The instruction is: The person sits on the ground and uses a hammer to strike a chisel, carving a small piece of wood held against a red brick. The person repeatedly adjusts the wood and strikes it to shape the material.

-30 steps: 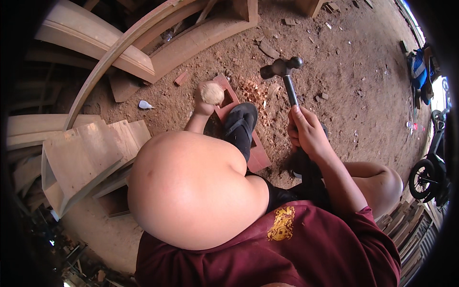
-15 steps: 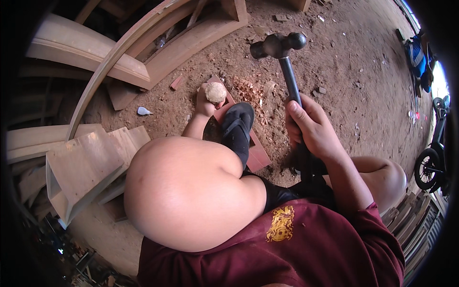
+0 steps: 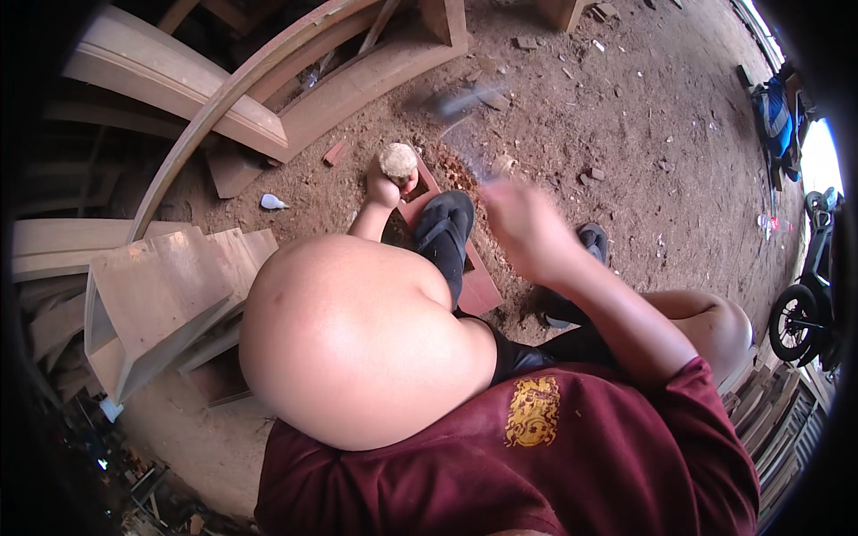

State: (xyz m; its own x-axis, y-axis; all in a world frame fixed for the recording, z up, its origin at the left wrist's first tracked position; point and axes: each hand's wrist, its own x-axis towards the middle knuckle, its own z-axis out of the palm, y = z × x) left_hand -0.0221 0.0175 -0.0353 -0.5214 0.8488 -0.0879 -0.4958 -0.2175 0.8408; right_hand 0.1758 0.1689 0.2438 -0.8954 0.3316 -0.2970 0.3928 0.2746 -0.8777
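My left hand (image 3: 382,189) is closed round an upright wooden chisel handle (image 3: 398,162). Its pale, frayed round top faces up; the lower end is hidden. Below it lies a reddish wooden board (image 3: 483,288), with my sandalled left foot (image 3: 444,223) resting across it. My right hand (image 3: 529,225) grips a ball-peen hammer (image 3: 460,100), both smeared by motion. The hammer head is in the air beyond and to the right of the chisel handle, apart from it. Wood chips (image 3: 458,170) lie beside the board, partly behind the blurred hammer handle.
Curved and straight timber frames (image 3: 192,94) fill the far left. A boxy wooden piece (image 3: 161,290) stands left of my knee. A small white bottle (image 3: 273,202) and a reddish offcut (image 3: 334,154) lie on the dirt floor (image 3: 643,170). A two-wheeler (image 3: 798,313) stands far right.
My right hand has swung the hammer to the left and slightly nearer the chisel handle, its head now tilted left and blurred. My left hand keeps its hold in nearly the same place.
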